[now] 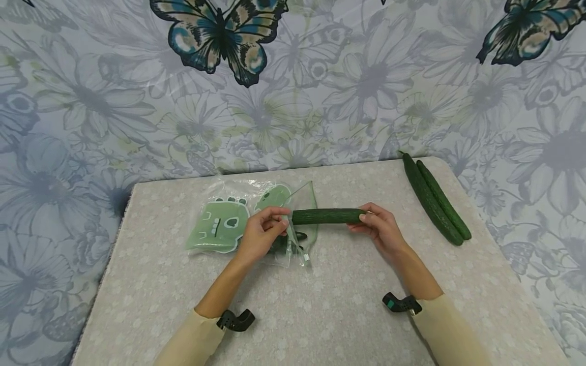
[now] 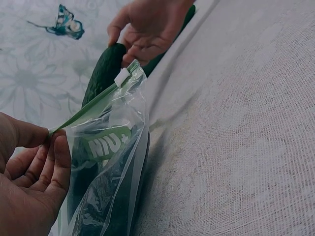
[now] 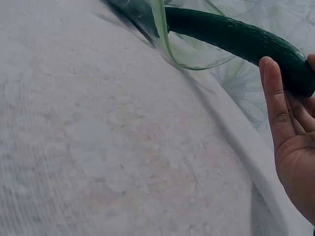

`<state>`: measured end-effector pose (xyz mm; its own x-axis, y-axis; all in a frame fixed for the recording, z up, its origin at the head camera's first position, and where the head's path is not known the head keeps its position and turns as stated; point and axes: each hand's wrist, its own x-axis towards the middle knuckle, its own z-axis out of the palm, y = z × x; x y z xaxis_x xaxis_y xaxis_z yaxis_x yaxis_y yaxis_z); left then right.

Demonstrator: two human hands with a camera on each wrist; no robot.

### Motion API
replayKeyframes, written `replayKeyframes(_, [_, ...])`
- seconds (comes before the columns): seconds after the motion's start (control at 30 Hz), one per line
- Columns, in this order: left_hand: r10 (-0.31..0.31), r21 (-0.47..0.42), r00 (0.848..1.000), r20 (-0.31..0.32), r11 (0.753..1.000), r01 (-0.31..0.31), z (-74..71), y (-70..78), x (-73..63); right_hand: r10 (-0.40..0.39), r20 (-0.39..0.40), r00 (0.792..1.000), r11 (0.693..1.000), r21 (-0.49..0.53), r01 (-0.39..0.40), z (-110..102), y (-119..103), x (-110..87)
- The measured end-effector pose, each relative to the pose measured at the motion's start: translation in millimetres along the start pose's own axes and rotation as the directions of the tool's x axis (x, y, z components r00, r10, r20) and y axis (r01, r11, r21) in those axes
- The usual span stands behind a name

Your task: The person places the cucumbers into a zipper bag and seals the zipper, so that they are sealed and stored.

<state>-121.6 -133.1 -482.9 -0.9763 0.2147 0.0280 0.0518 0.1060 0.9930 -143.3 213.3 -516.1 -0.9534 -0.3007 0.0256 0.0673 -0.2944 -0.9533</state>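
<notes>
Bag [image 1: 220, 223] edge is pinched between thumb and fingers of left hand [image 1: 261, 234]; cucumber [image 1: 327, 216] is gripped at its outer end by right hand [image 1: 382, 229], far end inside bag mouth beside left grip. Two more cucumbers [image 1: 429, 196] are seen on table [image 1: 348, 305], right of right grip.

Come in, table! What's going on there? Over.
Left grip pinching zip bag at its mouth. Right grip holding cucumber by one end. Cucumber's other end in bag's mouth. Nothing visibly blocking.
</notes>
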Motion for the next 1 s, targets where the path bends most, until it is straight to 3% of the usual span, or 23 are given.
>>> replayKeyframes(0.4, [0.002,-0.003,1.000,0.004,1.000,-0.002,0.4,2.8,0.7,0.055,0.168,0.984,0.997,-0.054,-0.046,14,6,19.4])
replayKeyframes(0.63, [0.001,0.017,1.000,-0.008,1.000,-0.001,0.4,3.7,2.2,0.014,0.268,0.963,0.998,-0.057,0.001,24,15,29.7])
replayKeyframes(1.0, [0.018,0.043,1.000,-0.009,0.999,-0.018,0.2,5.9,3.4,0.015,0.285,0.959,0.995,-0.100,0.014,41,21,39.5])
